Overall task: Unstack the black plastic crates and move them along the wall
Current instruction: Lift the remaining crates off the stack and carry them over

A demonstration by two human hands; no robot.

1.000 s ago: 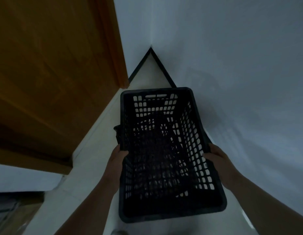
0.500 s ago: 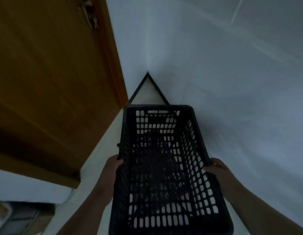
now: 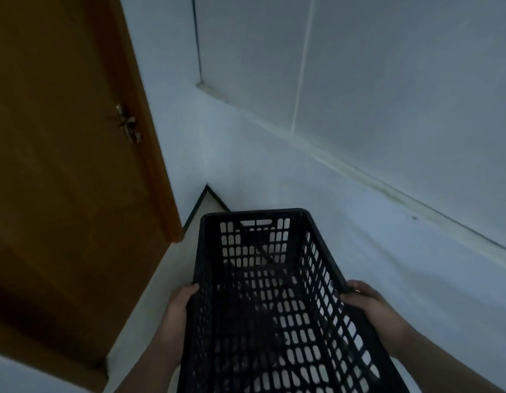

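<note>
Head view: left hand (image 3: 176, 313) and right hand (image 3: 372, 307) grip unlabelled black crate (image 3: 263, 293).

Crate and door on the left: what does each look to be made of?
The crate, gripped on its long sides by the left hand and right hand, looks like moulded black plastic with a matt finish: uniform slotted walls and a thick rolled rim. The door appears to be wood or wood veneer, orange-brown with a slight sheen; the dim light leaves which open.

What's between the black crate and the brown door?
In the head view, only bare pale floor lies between the black crate and the wooden door.
</note>
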